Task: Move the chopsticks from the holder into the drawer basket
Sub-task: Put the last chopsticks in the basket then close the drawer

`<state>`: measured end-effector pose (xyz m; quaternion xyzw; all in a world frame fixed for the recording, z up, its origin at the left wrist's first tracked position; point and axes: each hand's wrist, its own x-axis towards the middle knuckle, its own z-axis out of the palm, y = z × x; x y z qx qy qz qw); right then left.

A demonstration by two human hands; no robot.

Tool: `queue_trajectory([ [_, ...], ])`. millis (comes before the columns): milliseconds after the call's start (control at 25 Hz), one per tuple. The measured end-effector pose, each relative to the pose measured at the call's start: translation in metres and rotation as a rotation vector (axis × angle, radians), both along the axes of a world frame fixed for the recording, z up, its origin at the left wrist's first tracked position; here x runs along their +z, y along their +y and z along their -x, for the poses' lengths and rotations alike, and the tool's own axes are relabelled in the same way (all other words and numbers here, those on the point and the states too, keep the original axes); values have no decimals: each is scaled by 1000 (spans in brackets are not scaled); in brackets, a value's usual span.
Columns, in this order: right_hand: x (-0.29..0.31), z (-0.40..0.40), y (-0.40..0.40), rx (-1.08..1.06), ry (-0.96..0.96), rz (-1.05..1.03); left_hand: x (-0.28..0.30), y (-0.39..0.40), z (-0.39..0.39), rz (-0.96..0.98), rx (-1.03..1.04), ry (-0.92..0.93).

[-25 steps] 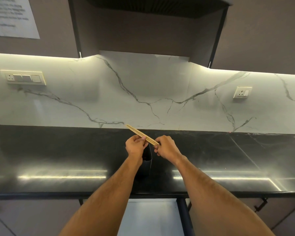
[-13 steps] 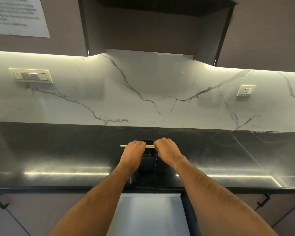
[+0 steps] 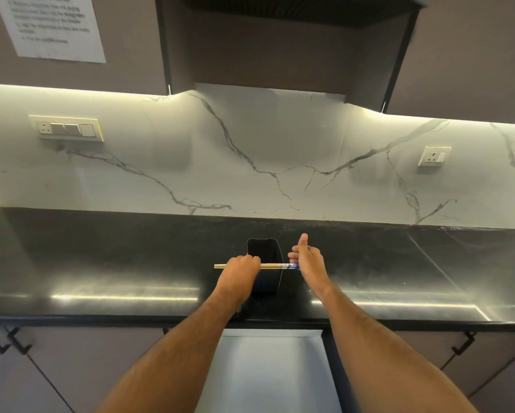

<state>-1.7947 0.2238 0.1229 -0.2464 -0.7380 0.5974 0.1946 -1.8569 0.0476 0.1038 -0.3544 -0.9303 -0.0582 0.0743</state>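
Observation:
A pair of light wooden chopsticks (image 3: 272, 266) with a blue band near the right end lies level above the counter, in front of the black holder (image 3: 263, 254). My left hand (image 3: 239, 271) grips them near their left end. My right hand (image 3: 307, 259) is just beside their right end, fingers loosely curled and thumb up; whether its fingertips touch the sticks is hidden. Below the counter edge, the open drawer (image 3: 268, 371) shows a pale inside; no basket can be made out in it.
The black stone counter (image 3: 101, 263) runs the full width under a white marble backsplash. Socket plates sit on the wall at left (image 3: 66, 128) and right (image 3: 434, 156). Cabinet fronts with black handles (image 3: 463, 342) flank the drawer. A hood and upper cabinets hang overhead.
The chopsticks went from tilted to level and came lower, in front of the holder. My right hand has come off their right end and opened with the thumb up; the left keeps hold.

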Motion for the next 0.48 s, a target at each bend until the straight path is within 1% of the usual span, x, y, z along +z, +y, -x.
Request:
queue_trajectory([
  [80, -2, 0, -6, 8, -3, 17, 0, 0, -2, 0, 9, -13],
  [120, -3, -2, -7, 24, -26, -35, -1, -2, -3, 5, 13, -19],
  [160, -4, -5, -9, 42, -56, -128, -2, -4, -3, 12, 16, -25],
  [240, -5, -14, -10, 111, -86, -421, -6, -7, -5, 28, 29, -41],
  [360, -1, -27, -20, 364, -107, -878, -9, -5, -10, 49, 46, -39],
  [440, 1, -31, -29, 499, -162, -1128, -9, -2, -13, 68, 45, -36],
  [480, 0, -32, -32, 501, -194, -1222, -9, -2, -15, 68, 40, -34],
])
